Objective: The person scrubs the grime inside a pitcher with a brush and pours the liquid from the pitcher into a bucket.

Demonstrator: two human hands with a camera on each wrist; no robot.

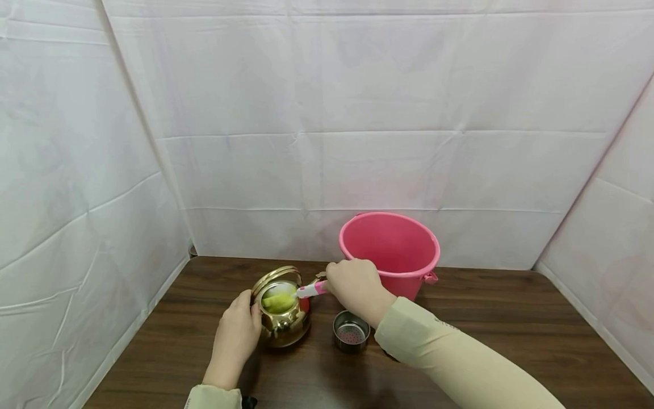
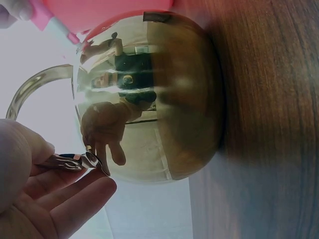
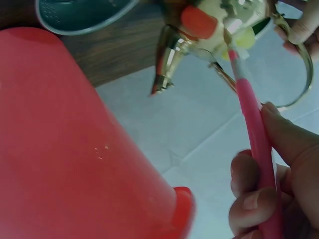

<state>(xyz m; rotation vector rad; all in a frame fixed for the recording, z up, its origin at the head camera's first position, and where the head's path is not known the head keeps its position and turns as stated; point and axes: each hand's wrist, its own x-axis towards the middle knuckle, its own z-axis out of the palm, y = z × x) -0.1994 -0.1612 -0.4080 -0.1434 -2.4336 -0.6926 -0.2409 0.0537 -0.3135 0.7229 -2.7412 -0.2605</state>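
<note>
A shiny gold kettle [image 1: 282, 332] stands lidless on the table, its round mouth facing up. My left hand [image 1: 238, 325] pinches the base of the kettle's arched handle [image 2: 32, 87] between thumb and fingers, beside the rim. With fingers curled round its pink handle [image 3: 254, 117], my right hand [image 1: 359, 286] holds a cleaning brush [image 1: 309, 290]. The yellow-green brush head [image 1: 278, 301] sits inside the kettle's mouth, its lower part hidden by the wall. In the right wrist view the kettle's spout [image 3: 169, 62] points toward the bucket side.
A pink bucket [image 1: 390, 244] stands behind my right hand, near the table's back edge. In front of it is a small metal strainer cup [image 1: 351, 334] with a perforated bottom. White cloth [image 1: 327, 102] hangs round the dark wooden table [image 1: 511, 324].
</note>
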